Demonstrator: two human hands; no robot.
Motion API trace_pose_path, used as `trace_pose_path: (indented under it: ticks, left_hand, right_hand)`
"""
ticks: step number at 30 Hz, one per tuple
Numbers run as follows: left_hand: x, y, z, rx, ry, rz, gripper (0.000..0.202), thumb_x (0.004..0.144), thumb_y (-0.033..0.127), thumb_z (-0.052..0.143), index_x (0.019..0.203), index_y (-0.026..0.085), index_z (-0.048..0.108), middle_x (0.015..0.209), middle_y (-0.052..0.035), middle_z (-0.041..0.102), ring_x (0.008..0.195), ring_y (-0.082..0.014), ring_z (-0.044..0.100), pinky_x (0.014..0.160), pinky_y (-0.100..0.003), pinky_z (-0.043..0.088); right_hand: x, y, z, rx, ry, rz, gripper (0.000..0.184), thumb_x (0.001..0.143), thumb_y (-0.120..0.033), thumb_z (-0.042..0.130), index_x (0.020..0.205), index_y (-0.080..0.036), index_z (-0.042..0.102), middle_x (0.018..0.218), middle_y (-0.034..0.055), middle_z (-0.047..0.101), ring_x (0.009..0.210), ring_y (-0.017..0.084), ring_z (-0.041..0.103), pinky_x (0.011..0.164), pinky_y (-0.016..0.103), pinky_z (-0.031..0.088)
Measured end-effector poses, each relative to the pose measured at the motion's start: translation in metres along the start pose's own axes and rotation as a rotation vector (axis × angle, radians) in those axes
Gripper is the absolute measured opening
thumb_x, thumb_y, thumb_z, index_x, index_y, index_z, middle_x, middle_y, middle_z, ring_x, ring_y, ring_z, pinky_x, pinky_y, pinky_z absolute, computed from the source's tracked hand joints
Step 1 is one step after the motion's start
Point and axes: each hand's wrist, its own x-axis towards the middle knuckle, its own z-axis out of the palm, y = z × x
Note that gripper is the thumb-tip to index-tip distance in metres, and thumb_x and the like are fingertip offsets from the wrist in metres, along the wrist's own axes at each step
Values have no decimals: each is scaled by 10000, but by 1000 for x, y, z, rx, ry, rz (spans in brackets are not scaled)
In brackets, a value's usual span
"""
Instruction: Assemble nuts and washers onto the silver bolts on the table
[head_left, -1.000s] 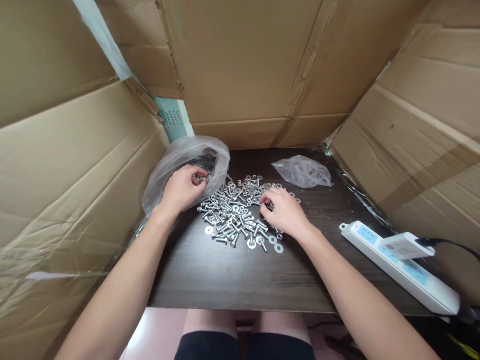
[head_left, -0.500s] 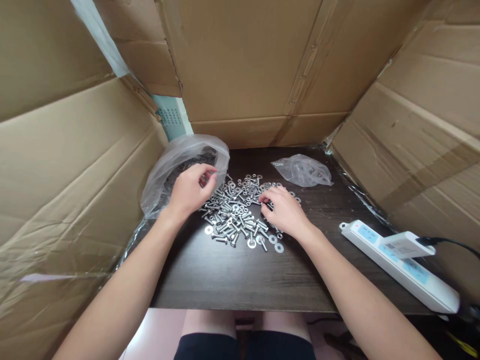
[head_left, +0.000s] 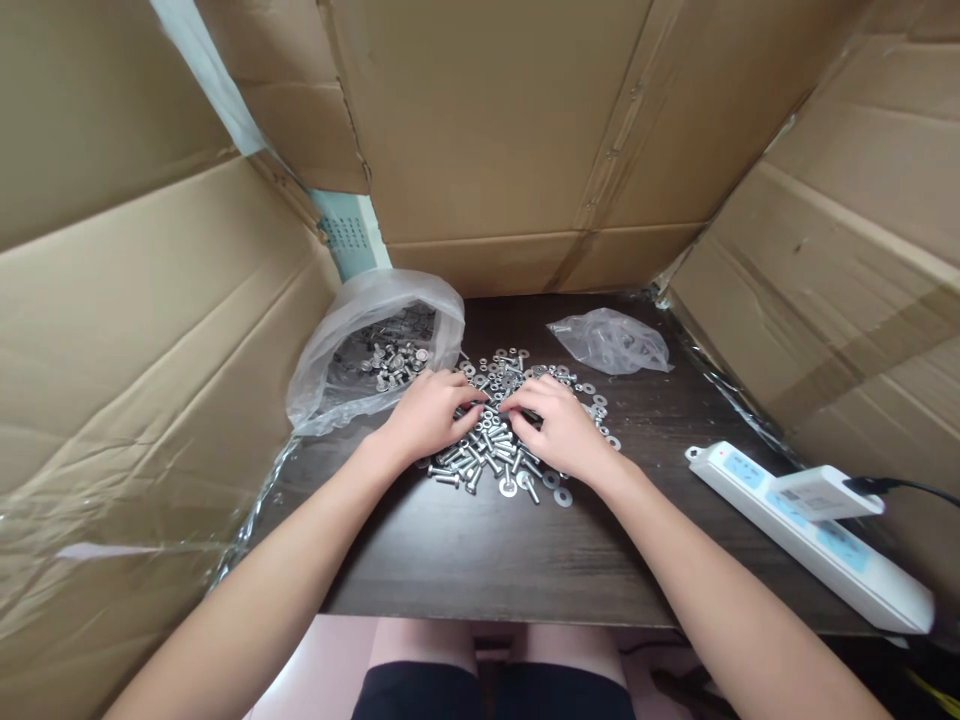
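A heap of silver bolts, nuts and washers [head_left: 495, 450] lies in the middle of a dark wooden table [head_left: 480, 550]. Both my hands rest on the heap, fingertips nearly meeting at its centre. My left hand [head_left: 431, 415] has its fingers curled down onto the bolts, pinching at something I cannot make out. My right hand [head_left: 551, 425] is curled the same way over the heap's right side. An open clear plastic bag [head_left: 352, 340] with assembled bolts inside sits just left of my left hand.
A smaller crumpled clear bag [head_left: 611, 340] with a few parts lies at the back right. A white power strip [head_left: 810, 535] with a plugged adapter sits along the right edge. Cardboard walls [head_left: 150, 300] close in the table on the left, back and right.
My left hand has left the mouth of the big bag and moved right onto the heap, beside my right hand. The right hand has shifted slightly toward the centre.
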Motion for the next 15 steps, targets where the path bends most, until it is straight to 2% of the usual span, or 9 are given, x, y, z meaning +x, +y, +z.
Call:
trace_pose_path:
  ticks: [5,9,12,15]
  left_hand:
    - [0,0,-2,-60,16,-65,181,934,308,632,1040,246,764,963,-48,660,977,-243,617,903,-396,438]
    - [1,2,-5,-137,-26,-103,199,923,348,664,1072,255,758,983,-47,646,976,-232,615,923,-394,433]
    - [1,4,-4,-118,-70,-102,280,947,385,633,1191,286,728,1016,-55,629,1018,-251,596,951,-425,413]
    - [0,5,-3,-104,-83,-116,282,958,387,610,1198,299,730,1005,-59,623,1026,-262,582,942,-430,403]
  right_hand:
    - [0,1,-5,-33,46,75,206,869,-114,534,894,-175,729,918,54,695,900,215,574,851,359,444]
    - [2,-4,-19,31,0,216,180,776,-108,557,808,-182,718,735,4,624,694,155,543,691,301,411]
    - [3,-8,-33,123,-147,327,171,757,-130,558,782,-183,719,591,-33,512,572,119,459,616,278,366]
    - [2,-8,-50,245,-407,412,144,773,-195,589,795,-178,730,590,-32,511,573,116,446,584,265,351]
